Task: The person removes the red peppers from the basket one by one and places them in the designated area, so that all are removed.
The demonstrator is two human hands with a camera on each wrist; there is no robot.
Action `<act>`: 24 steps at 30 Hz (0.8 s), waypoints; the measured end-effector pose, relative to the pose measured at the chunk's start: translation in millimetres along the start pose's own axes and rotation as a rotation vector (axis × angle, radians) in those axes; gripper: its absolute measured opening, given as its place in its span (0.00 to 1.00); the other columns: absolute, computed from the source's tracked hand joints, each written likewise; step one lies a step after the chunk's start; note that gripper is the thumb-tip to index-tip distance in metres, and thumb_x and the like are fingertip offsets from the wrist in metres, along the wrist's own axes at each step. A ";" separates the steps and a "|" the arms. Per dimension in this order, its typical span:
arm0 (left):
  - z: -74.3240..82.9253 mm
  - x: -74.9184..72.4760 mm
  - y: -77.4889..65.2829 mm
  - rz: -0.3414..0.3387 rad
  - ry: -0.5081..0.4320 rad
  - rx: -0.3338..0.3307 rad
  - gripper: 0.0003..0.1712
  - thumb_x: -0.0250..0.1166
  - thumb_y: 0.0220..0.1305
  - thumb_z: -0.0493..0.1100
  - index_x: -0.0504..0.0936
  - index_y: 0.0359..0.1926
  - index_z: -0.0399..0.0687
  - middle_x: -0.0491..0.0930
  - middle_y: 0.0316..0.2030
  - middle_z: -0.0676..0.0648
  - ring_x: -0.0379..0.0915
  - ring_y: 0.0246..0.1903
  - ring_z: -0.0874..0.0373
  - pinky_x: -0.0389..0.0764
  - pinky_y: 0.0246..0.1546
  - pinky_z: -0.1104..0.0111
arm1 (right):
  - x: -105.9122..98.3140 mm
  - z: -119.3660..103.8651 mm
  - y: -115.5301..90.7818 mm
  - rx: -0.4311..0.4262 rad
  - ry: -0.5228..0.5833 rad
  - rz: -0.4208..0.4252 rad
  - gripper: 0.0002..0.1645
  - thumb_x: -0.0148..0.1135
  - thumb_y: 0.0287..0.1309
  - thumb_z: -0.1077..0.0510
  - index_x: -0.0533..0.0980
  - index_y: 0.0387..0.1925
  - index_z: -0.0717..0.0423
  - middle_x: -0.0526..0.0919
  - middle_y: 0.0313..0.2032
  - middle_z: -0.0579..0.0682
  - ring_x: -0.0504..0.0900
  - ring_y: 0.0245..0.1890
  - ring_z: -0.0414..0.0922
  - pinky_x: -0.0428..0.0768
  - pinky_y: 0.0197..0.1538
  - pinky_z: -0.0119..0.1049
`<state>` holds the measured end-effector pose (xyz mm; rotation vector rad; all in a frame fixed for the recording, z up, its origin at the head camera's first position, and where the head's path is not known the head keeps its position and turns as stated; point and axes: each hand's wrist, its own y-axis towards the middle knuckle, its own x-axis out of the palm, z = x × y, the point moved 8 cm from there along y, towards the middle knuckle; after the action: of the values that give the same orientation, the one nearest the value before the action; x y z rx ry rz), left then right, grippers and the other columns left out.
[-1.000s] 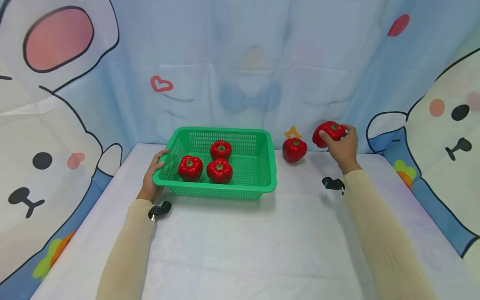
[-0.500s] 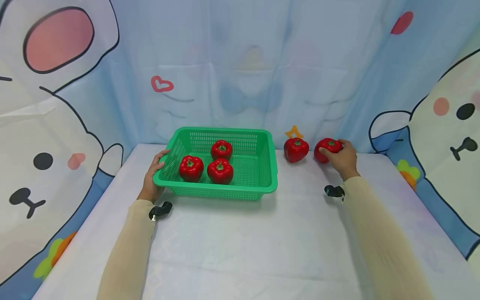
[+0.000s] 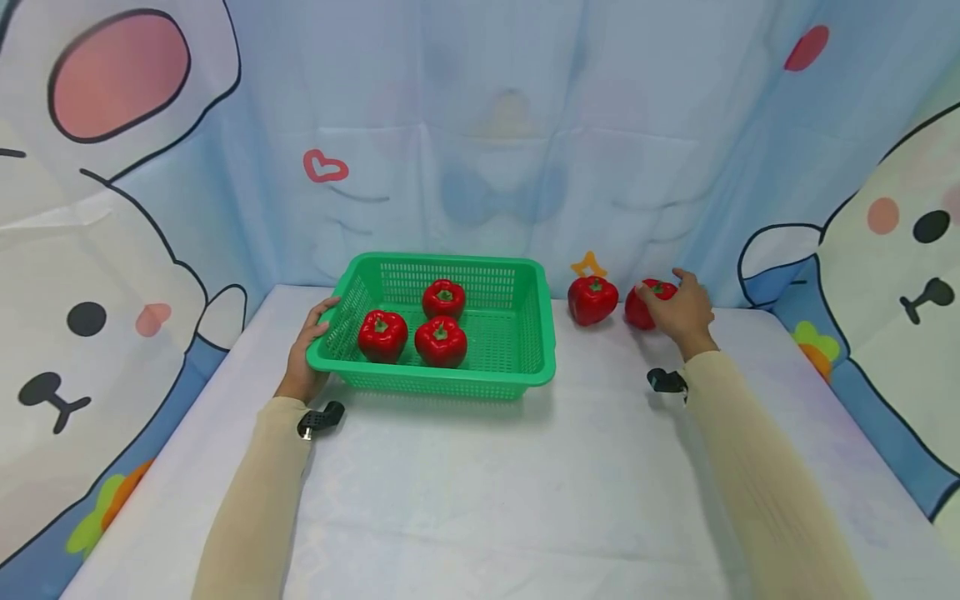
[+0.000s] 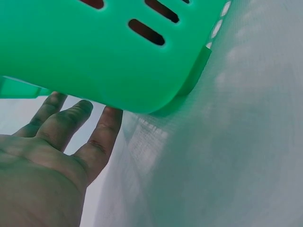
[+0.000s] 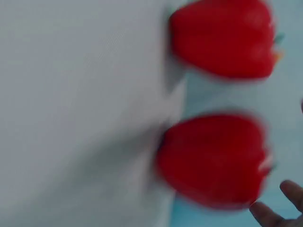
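Note:
My right hand point(image 3: 684, 317) is beside a red bell pepper point(image 3: 639, 311) standing on the table at the back right. Its fingers are spread and lifted, the thumb close to the pepper. In the right wrist view, fingertips point(image 5: 264, 213) show at the lower edge of that blurred pepper point(image 5: 213, 161); whether they touch is unclear. A second bell pepper point(image 3: 592, 301) stands just to its left. My left hand point(image 3: 302, 358) rests against the left end of a green plastic basket point(image 3: 427, 374). In the left wrist view, its fairly straight fingers point(image 4: 64, 124) touch the basket's edge.
Three red bell peppers, one of them at the front middle point(image 3: 440, 342), sit in the left half of the basket. A white cloth covers the table point(image 3: 480, 483). Behind stands a blue printed curtain point(image 3: 487, 108), close to the two loose peppers.
My right hand has lowered its bell pepper onto the table beside the other loose one, then spread its fingers away from it. The left hand and basket have stayed put.

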<state>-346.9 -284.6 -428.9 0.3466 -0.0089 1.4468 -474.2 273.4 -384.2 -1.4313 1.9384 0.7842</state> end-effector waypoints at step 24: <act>0.9 -0.1 -0.4 0.014 -0.028 0.004 0.24 0.36 0.78 0.46 0.55 0.71 0.60 0.53 0.70 0.49 0.62 0.62 0.56 0.74 0.55 0.73 | 134.2 -226.0 -190.6 -0.465 0.135 -0.406 0.55 0.75 0.51 0.48 0.55 0.74 0.52 0.64 0.69 0.55 0.65 0.68 0.53 0.77 0.60 0.53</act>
<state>-346.3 -284.9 -428.1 0.3705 -0.0310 1.4555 -349.5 -25.4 -360.1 -2.1176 1.5285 0.9997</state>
